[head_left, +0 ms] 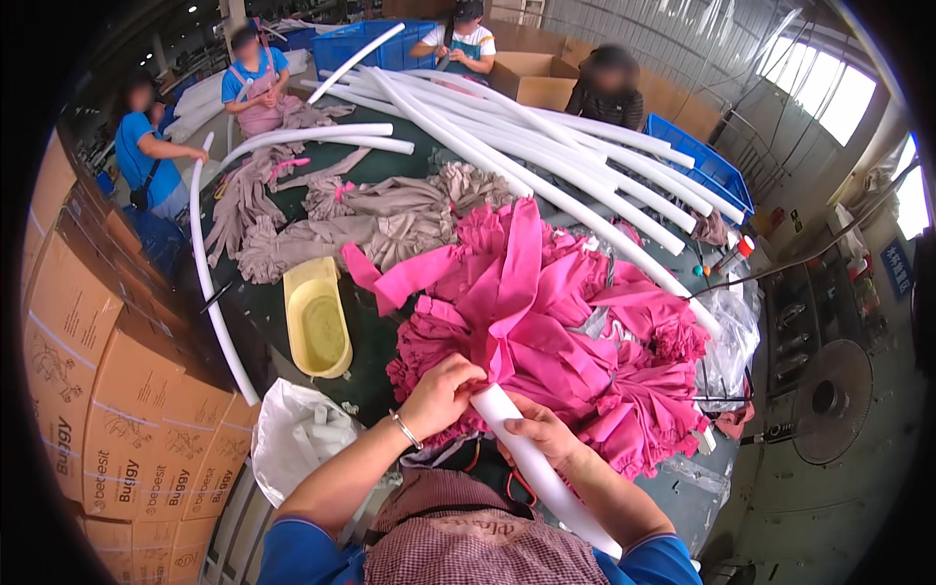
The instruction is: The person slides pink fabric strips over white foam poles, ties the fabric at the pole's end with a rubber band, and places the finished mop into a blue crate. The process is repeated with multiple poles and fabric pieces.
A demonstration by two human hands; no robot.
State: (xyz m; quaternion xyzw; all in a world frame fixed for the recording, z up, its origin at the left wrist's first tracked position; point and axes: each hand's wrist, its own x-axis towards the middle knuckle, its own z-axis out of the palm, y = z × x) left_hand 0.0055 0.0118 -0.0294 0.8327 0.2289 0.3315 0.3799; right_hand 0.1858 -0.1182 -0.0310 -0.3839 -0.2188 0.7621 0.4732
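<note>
My right hand (542, 431) is wrapped round a thick white foam tube (558, 492), which slants from my right forearm up to the pink fabric. At the tube's upper end, my left hand (444, 392) pinches the edge of a pink fabric strip (495, 336). The strip's lower end meets the rim of the tube; whether it goes over it I cannot tell. Just beyond both hands lies a large heap of pink fabric sleeves (595, 302), gathered and crumpled. My left fingertips are partly hidden by the fabric and each other.
Long white foam tubes (546, 146) lie across the table, with grey-brown fabric pieces (361, 229) at left. A yellow plastic tub (319, 322) and a white bag (297, 429) sit nearer. Cartons (127, 419) are stacked left; a fan (829, 402) stands right. Several people work beyond.
</note>
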